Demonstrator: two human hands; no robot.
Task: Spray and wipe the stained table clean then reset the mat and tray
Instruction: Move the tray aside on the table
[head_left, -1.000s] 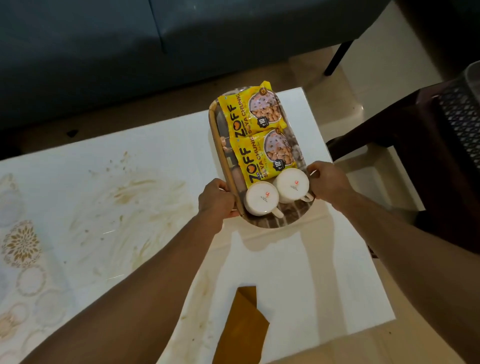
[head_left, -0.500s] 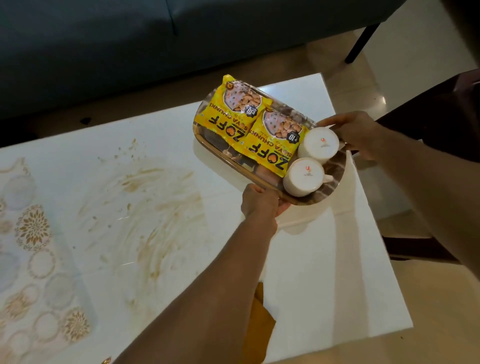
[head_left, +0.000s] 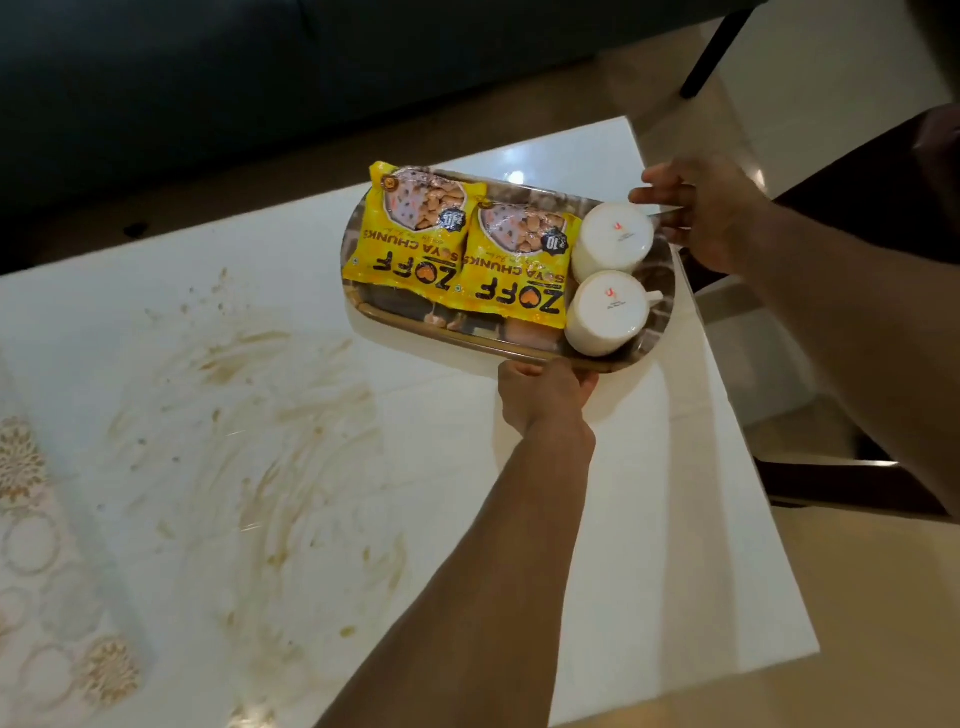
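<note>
I hold a shiny oval tray (head_left: 410, 319) above the far right part of the white table (head_left: 649, 519). My left hand (head_left: 545, 400) grips its near rim and my right hand (head_left: 701, 208) grips its far right rim. On the tray lie two yellow snack packets (head_left: 462, 260) and two white cups (head_left: 610, 280), upside down. Brown smeared stains (head_left: 270, 431) cover the middle of the table. A patterned mat (head_left: 36, 545) lies at the left edge, partly out of frame.
A dark blue sofa (head_left: 260, 78) runs along the far side. A dark chair (head_left: 883, 171) stands at the right, close to the table's corner. Pale tiled floor (head_left: 857, 649) shows to the right of the table.
The tray has been lifted and turned from lengthwise to crosswise, drifting right. My left hand shifted to the near rim, my right to the far right end. The brown cloth has left the view.
</note>
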